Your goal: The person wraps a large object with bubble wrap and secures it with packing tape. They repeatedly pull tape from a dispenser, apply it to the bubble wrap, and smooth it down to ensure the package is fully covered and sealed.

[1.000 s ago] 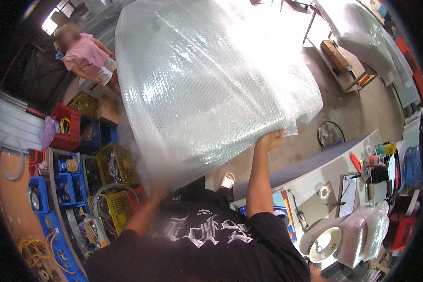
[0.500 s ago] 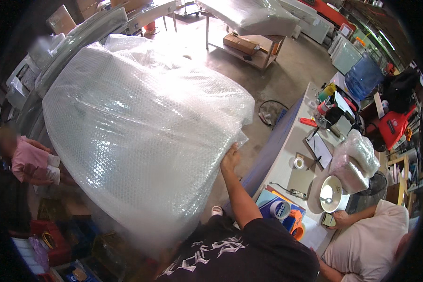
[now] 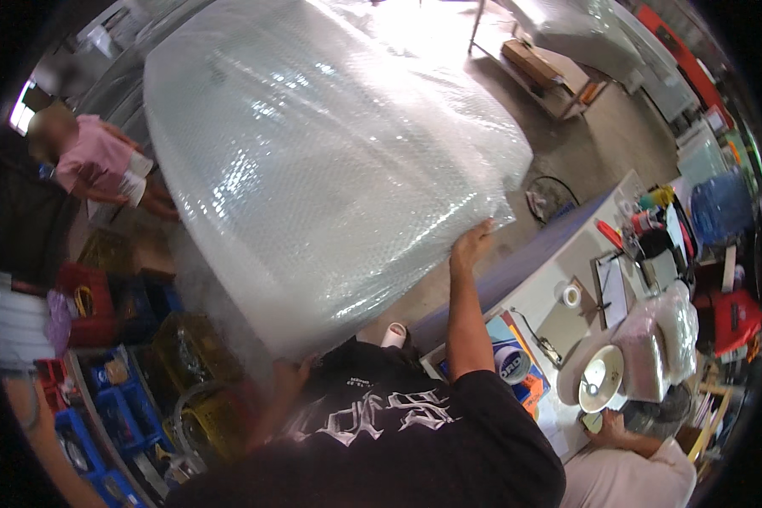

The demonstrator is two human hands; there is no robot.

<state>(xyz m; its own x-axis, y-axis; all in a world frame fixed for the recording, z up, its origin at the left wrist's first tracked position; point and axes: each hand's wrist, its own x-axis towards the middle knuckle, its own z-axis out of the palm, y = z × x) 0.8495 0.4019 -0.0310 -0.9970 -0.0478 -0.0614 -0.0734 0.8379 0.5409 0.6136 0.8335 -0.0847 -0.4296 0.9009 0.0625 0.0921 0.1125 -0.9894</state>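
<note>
A large sheet of clear bubble wrap (image 3: 313,161) spreads before me, glossy and creased, its far part reaching past the upper edge. At its right corner my right hand (image 3: 472,244) is closed on the wrap's edge, the arm stretched forward. My left hand (image 3: 289,377) is at the near left corner of the sheet, close to my black shirt (image 3: 372,432). It is blurred and partly hidden by the hazy plastic, so its fingers do not show clearly.
On the right, a worktable (image 3: 525,296) carries a tape roll (image 3: 510,364), a clipboard (image 3: 611,292), a bowl (image 3: 601,378) and a bubble-wrapped bundle (image 3: 643,360). Another person's hand (image 3: 608,427) is beside the bowl. A person in pink (image 3: 102,161) stands left. Blue bins (image 3: 114,415) and a forearm (image 3: 46,449) are lower left.
The view has swung, so the wrap and worktable sit farther right and the wrap higher. My right hand keeps its hold. My left hand and a forearm at lower left have come into view.
</note>
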